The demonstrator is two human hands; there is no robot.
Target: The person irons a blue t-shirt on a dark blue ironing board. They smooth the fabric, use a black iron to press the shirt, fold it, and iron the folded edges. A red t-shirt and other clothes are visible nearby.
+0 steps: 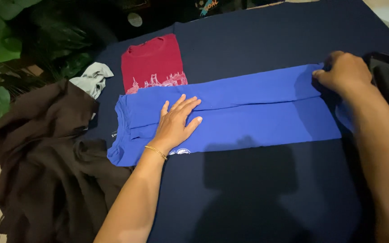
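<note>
You had one blue shirt (248, 112) lying folded lengthwise across the dark navy cloth (257, 193). Your left hand (176, 121) lay flat on it, fingers spread, gripping nothing. Your right hand (343, 72) was curled over the shirt's far right edge, pinching the fabric. One folded red shirt (151, 60) touched its upper edge; one grey garment (93, 78) and one brown heap (46, 157) lay left.
</note>
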